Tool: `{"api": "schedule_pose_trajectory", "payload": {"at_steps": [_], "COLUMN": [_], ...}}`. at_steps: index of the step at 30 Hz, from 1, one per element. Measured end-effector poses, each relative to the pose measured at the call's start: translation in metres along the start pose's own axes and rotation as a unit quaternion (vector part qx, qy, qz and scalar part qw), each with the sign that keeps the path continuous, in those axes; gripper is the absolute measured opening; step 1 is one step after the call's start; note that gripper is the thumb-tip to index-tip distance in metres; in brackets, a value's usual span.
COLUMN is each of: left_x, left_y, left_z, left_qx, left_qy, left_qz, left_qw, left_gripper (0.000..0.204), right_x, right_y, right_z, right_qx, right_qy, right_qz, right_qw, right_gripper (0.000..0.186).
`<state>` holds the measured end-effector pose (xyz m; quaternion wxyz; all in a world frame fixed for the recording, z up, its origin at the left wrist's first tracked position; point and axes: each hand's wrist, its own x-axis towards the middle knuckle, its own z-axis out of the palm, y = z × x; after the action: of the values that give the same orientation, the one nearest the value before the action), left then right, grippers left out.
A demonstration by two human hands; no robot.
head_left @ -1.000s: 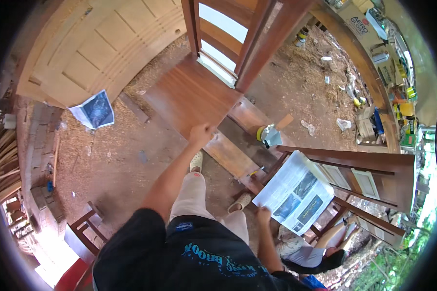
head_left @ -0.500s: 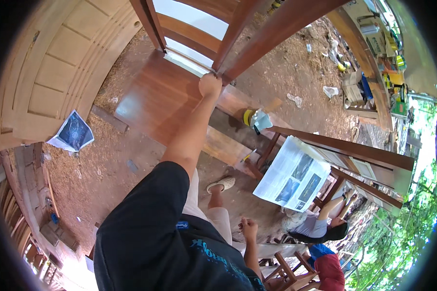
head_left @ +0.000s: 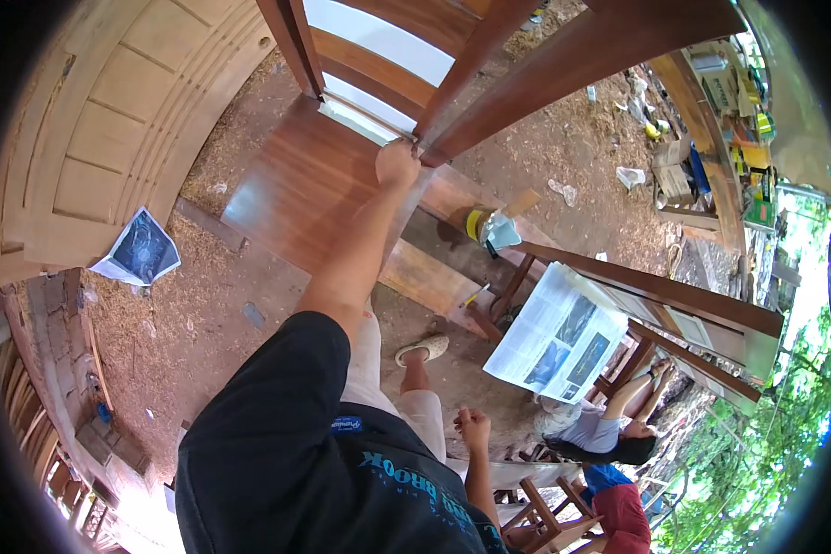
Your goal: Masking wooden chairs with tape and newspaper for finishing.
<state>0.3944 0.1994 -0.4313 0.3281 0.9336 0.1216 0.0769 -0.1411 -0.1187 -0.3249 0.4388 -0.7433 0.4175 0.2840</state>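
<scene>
My left arm reaches far forward, and my left hand (head_left: pixel 399 164) is closed in a fist at the lower corner of a reddish-brown wooden frame with slats (head_left: pixel 379 76). Its fingertips face away, so what they grip is hidden. Beside the fist, a thick brown post (head_left: pixel 545 88) slants up to the right. Under it lies a broad, shiny brown wooden panel (head_left: pixel 309 180). My right hand (head_left: pixel 473 429) hangs low near my body, fingers loosely curled, with nothing visible in it. A container with a yellow band (head_left: pixel 475 224) and a pale blue piece (head_left: pixel 501 231) stands right of my left hand.
Large unfinished panelled doors (head_left: pixel 111 120) lean at the left, with a printed sheet (head_left: pixel 143 249) by them. Newspaper (head_left: pixel 559 334) covers part of a wooden piece (head_left: pixel 692 295) at right. Another person (head_left: pixel 605 429) sits beyond it. A cluttered bench (head_left: pixel 711 138) stands far right.
The slatted frame and post have shifted slightly right and down in view, the post looking broader. My left hand stays at the frame's corner; my right hand has barely moved.
</scene>
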Motion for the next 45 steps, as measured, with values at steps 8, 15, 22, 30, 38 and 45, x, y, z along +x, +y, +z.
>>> {"api": "schedule_pose_trajectory", "payload": {"at_steps": [8,15,22,30,38,45], "left_x": [-0.021,-0.070,-0.104,-0.194,-0.292,-0.352], "left_y": [-0.052,-0.099,-0.109,0.034,0.149,0.202], "left_z": [-0.055,-0.145,-0.240,-0.320,-0.321,-0.285], "left_qx": [0.050,0.057,-0.047,-0.175,-0.332,-0.332], "left_qy": [-0.030,-0.008,-0.031,-0.225,-0.290,-0.276], "left_qz": [0.038,0.007,-0.011,-0.083,-0.128,-0.095], "left_qw": [0.998,0.998,0.998,0.955,0.888,0.897], "left_gripper": [0.014,0.011,0.010,0.018,0.020,0.023], "right_x": [0.004,0.012,0.030,-0.015,-0.176,-0.180], "right_y": [-0.033,-0.048,-0.062,-0.214,-0.321,-0.266], "right_z": [0.006,0.013,0.006,0.024,0.003,-0.052], "right_qx": [0.011,-0.010,-0.076,-0.047,-0.206,-0.151], "right_qy": [0.003,-0.003,-0.006,-0.004,0.109,0.205], "right_qz": [-0.009,-0.030,-0.092,-0.345,-0.636,-0.665], "right_qw": [1.000,0.999,0.993,0.937,0.736,0.702], "right_gripper": [0.033,0.031,0.034,0.021,0.033,0.016]}}
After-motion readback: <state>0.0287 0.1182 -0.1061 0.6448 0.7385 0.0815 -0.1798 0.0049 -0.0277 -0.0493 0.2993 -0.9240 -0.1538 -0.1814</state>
